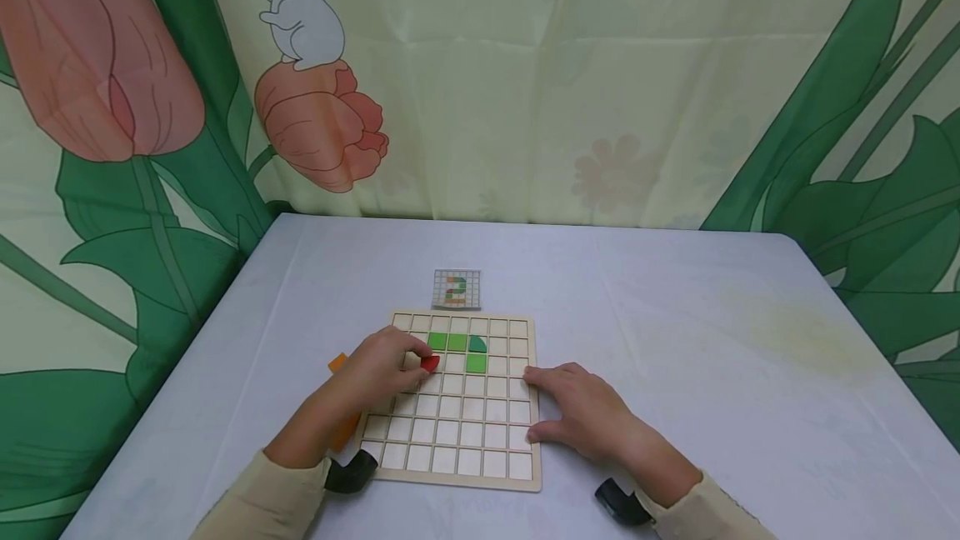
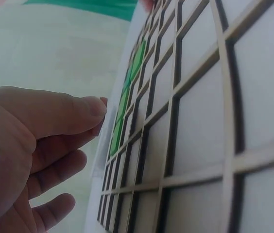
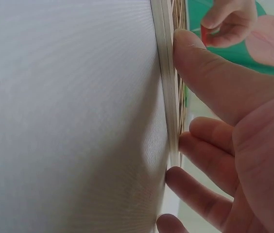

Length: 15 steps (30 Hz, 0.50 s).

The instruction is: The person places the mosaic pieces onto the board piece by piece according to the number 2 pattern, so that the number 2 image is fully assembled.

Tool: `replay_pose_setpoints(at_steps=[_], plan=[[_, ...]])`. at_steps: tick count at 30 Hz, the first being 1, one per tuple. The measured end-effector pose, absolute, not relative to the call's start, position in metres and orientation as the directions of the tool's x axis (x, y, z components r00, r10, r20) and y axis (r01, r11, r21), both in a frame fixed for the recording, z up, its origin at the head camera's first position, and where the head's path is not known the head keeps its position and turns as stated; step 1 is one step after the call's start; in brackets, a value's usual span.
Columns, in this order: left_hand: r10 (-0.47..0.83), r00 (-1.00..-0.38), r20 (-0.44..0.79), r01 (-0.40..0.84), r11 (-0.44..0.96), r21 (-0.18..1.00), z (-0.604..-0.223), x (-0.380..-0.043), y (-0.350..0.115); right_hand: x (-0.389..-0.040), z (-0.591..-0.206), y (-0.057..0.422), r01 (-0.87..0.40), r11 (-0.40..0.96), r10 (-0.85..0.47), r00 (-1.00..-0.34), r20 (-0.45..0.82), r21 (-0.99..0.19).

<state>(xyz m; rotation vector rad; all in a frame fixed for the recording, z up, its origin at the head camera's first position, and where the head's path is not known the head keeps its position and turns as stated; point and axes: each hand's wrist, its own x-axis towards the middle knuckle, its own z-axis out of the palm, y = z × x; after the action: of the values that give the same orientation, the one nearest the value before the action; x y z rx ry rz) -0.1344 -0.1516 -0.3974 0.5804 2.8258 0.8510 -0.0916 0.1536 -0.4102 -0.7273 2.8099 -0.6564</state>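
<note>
My left hand (image 1: 382,365) is over the upper left part of a wooden grid board (image 1: 450,483), pinching a small red tile (image 1: 430,363) between thumb and forefinger. In the left wrist view the tile shows only as a thin edge past the thumb tip. Bright green square tiles (image 1: 457,342) sit in cells near the top, two side by side and one lower at the right. Above that lower one is a darker green tile (image 1: 477,344) with a rounded corner. My right hand (image 1: 581,411) rests at the board's right edge, thumb and fingers spread along the rim (image 3: 170,97).
Behind the board lies a small card (image 1: 456,289) with a coloured grid pattern. Orange pieces (image 1: 337,362) lie left of the board, partly hidden by my left arm. A white cloth (image 1: 675,340) covers the table, and a printed curtain (image 1: 525,90) hangs behind.
</note>
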Motion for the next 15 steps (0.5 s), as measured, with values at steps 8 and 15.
replay_pose_setpoints(at_steps=[8, 15], plan=[[0.443, -0.896, -0.029, 0.364, 0.77, 0.524, -0.4, -0.13, -0.137, -0.092, -0.411, 0.154, -0.413, 0.788, -0.487, -0.871, -0.054, -0.457], [0.504, -0.864, 0.0, 0.43, 0.738, 0.52, -0.404, -0.128, -0.127, -0.092, -0.411, 0.154, -0.426, 0.779, -0.499, -0.866, -0.042, -0.46]])
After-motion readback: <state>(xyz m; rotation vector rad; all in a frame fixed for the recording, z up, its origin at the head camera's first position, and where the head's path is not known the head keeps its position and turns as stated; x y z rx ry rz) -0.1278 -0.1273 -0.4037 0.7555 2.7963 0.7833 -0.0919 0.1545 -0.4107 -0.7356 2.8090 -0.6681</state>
